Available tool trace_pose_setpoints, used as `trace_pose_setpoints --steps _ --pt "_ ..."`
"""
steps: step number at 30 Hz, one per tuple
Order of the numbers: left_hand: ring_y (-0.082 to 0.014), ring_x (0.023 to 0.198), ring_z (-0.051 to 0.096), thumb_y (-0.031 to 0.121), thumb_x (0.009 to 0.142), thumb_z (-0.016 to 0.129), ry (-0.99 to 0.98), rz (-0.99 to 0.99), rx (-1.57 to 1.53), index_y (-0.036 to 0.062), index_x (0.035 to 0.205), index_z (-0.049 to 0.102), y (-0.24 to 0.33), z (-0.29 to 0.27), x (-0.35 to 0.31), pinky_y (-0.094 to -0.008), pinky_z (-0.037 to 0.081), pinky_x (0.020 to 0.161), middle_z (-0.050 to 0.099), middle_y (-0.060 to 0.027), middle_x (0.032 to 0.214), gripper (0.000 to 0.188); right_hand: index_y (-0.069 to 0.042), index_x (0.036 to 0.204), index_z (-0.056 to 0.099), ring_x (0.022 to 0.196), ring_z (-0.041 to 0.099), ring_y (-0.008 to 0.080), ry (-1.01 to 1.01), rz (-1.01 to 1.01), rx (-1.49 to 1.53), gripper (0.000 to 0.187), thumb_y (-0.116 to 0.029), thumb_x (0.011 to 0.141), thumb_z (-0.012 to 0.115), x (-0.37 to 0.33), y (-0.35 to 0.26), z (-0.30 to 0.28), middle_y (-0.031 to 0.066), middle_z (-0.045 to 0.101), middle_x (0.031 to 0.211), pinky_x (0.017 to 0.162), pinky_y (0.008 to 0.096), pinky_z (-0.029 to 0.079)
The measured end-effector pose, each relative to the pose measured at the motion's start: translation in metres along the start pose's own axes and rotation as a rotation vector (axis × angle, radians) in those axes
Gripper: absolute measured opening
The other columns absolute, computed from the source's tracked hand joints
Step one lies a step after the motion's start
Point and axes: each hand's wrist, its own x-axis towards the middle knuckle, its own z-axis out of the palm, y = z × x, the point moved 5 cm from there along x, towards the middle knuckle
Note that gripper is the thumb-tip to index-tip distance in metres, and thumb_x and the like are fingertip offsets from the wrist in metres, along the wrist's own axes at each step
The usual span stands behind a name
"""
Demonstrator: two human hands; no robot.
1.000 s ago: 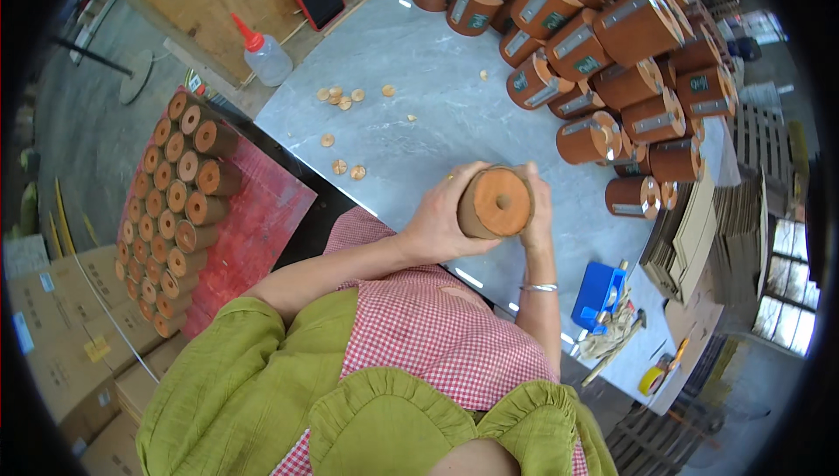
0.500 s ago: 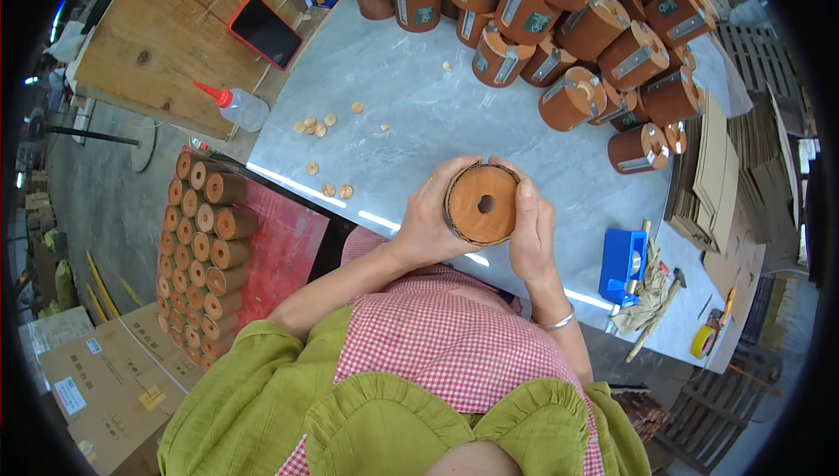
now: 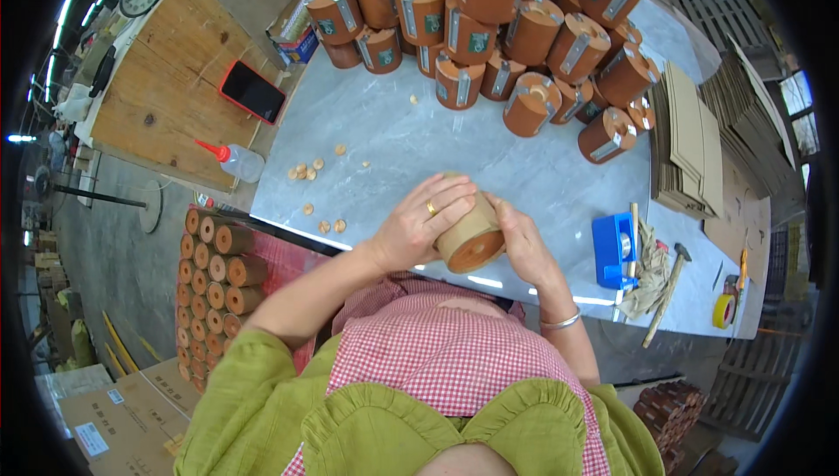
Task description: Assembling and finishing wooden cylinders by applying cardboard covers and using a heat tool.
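Observation:
Both my hands grip a short wooden cylinder [image 3: 473,254] wrapped in a brown cardboard sleeve [image 3: 461,228], just above the table's near edge. It is tilted, so the sleeve's side and the reddish wood end toward me both show. My left hand [image 3: 421,224], with a ring on it, lies closed over the top and left side. On the right side my right hand [image 3: 525,244] presses with its thumb on the sleeve; its other fingers are partly hidden behind. Left of my hands, several small round wooden plugs [image 3: 325,226] lie loose on the grey tabletop [image 3: 384,126].
Finished wooden cylinders [image 3: 533,104] with metal strips are piled at the far side. A blue tape dispenser [image 3: 610,253], a rag [image 3: 647,279], a hammer [image 3: 669,292] and cardboard sheets [image 3: 686,144] are at right. Left are a glue bottle [image 3: 242,162], a phone [image 3: 252,91] and stacked cylinders [image 3: 236,268].
The cylinder has tipped from facing up to lying on a slant, with its sleeve side showing. My left hand has moved over its top. The whole view has shifted a little.

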Motion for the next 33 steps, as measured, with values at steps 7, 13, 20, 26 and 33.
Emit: trace_pose_setpoints --steps 7,13,20,26,33 --pt "-0.0317 0.135 0.058 0.014 0.087 0.069 -0.224 0.384 0.201 0.0133 0.132 0.058 0.014 -0.007 0.019 -0.0504 0.040 0.118 0.061 -0.0096 0.145 0.046 0.010 0.156 0.032 0.135 0.054 0.0329 -0.084 -0.054 0.112 0.078 -0.038 0.101 0.060 -0.022 -0.016 0.001 0.0295 0.054 0.144 0.112 0.0383 0.042" --pt "-0.0314 0.142 0.050 0.014 0.089 0.067 -0.282 0.467 0.325 0.0167 0.135 0.057 0.026 0.000 0.024 -0.0517 0.032 0.123 0.057 -0.0073 0.150 0.047 0.010 0.159 0.023 0.134 0.055 0.0326 0.006 -0.068 0.270 0.086 -0.030 0.097 0.066 -0.036 -0.005 -0.001 0.0284 0.052 0.145 0.112 0.0389 0.043" --pt "-0.0365 0.145 0.045 0.027 0.083 0.080 -0.040 -0.806 -0.953 0.0097 0.151 0.045 0.011 0.017 0.016 -0.0515 0.034 0.121 0.052 -0.0215 0.149 0.079 0.011 0.160 0.013 0.124 0.062 0.0304 0.267 -0.035 0.325 0.098 -0.027 0.090 0.071 -0.059 0.002 -0.020 0.0271 0.059 0.136 0.106 0.0374 0.047" --pt "-0.0231 0.122 0.061 0.022 0.087 0.081 -0.134 -1.112 -1.166 0.0008 0.145 0.045 0.041 0.069 0.032 -0.0396 0.051 0.104 0.060 -0.0135 0.133 0.072 0.015 0.157 0.009 0.124 0.062 0.0451 0.346 -0.128 0.091 0.103 -0.025 0.089 0.075 -0.070 -0.002 -0.024 0.0340 0.058 0.136 0.105 0.0456 0.050" --pt "-0.0234 0.116 0.065 0.029 0.085 0.080 -0.373 -0.953 -1.310 0.0000 0.142 0.049 0.041 0.114 0.098 -0.0400 0.053 0.101 0.064 -0.0135 0.127 0.071 0.004 0.131 0.063 0.120 0.062 0.0340 1.038 -0.141 -0.582 0.048 -0.018 0.090 0.076 -0.158 -0.025 -0.131 0.0216 0.064 0.130 0.105 0.0429 0.047"
